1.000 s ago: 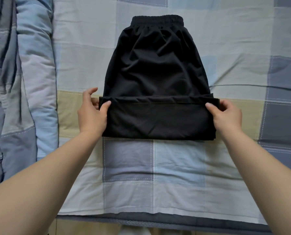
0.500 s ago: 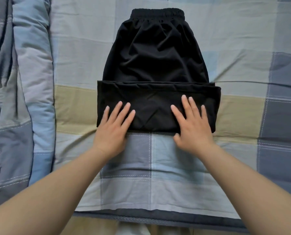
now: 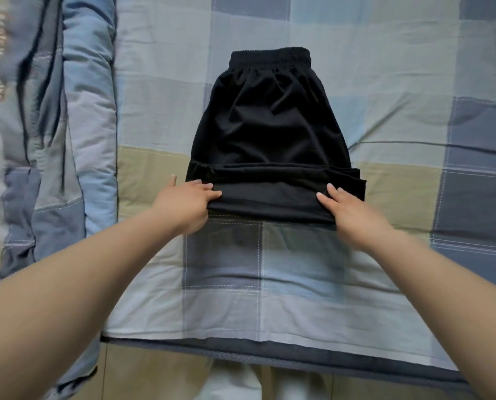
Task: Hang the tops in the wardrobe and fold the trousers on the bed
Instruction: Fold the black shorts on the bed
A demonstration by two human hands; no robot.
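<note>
Trousers (image 3: 271,134) solid black all over, gathered waistband same black, no print. Bed sheet (image 3: 399,82) large check pattern: pale blue, light grey, slate blue, khaki-olive squares, thin white stitched lines between the darker blocks. Sheet's near edge has a dark grey band. Quilt (image 3: 76,116) bunched on the left, patchwork of light blue, grey-blue and navy panels, some brownish marks near its top left, too blurred to read. Floor (image 3: 154,376) below bed edge tan-beige.

Flat bed (image 3: 414,82) lies open right, far and near of the black trousers (image 3: 269,125); a bunched quilt (image 3: 76,111) rises along the left.
</note>
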